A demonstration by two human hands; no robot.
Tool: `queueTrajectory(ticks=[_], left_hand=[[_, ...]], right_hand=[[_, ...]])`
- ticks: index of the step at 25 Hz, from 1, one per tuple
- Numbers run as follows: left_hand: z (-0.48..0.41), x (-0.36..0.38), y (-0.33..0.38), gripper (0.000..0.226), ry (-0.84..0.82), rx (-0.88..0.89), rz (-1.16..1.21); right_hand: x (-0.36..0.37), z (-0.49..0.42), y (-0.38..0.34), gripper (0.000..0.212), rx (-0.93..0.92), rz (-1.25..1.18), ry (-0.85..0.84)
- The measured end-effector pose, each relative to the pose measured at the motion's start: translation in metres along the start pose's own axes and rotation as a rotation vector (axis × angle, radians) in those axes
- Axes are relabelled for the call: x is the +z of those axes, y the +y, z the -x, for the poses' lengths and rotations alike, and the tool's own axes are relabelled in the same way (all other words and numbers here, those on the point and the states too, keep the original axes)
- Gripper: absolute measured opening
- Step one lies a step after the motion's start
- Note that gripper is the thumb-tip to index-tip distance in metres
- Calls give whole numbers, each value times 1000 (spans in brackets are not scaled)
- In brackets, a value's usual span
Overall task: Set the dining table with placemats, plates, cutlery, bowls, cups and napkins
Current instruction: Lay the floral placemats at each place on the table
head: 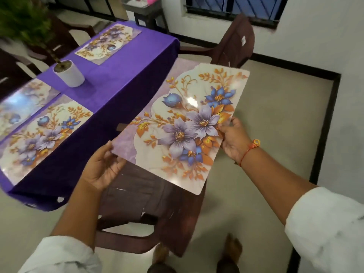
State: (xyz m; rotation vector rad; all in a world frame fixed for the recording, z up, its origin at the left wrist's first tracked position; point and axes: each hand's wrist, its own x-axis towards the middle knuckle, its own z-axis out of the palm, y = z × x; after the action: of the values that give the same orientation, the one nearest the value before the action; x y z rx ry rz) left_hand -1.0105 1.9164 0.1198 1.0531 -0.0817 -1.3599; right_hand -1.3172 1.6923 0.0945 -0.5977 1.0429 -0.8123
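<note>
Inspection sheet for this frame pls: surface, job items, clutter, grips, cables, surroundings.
Surface: dining table, covered by a purple cloth; no plates, cutlery, bowls, cups or napkins seen on it.
Job's things: three floral mats lie flat on the cloth: far placemat, near placemat, and left placemat, which is cut off by the frame edge. The fourth, the held placemat, is in the air over a brown chair.
Clutter: potted plant in a white pot, standing on the cloth between the mats.
Grips: left hand holds the held placemat's left edge; right hand pinches its right edge.
Cables: nothing seen.
Surroundings: second brown chair, barred window, pale floor.
</note>
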Motion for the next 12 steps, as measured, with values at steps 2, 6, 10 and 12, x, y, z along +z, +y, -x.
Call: queueTrajectory(ticks=[2,6,10,12], left_hand=[[9,39,-31,41,59,67,56],[-1,122,-75,42,123,183,-161],[-30,166,-80,43,180,215,-137],[-51,175,-75,43,180,220,-151]], right_hand=[[-23,-5,-17,39,14,-30,-10],[-43,-16,-44,37,2,-68,-73],[-53,-42,-74,48,30,-62,-130],[-58,-61,-95,50,49,-30,-164]])
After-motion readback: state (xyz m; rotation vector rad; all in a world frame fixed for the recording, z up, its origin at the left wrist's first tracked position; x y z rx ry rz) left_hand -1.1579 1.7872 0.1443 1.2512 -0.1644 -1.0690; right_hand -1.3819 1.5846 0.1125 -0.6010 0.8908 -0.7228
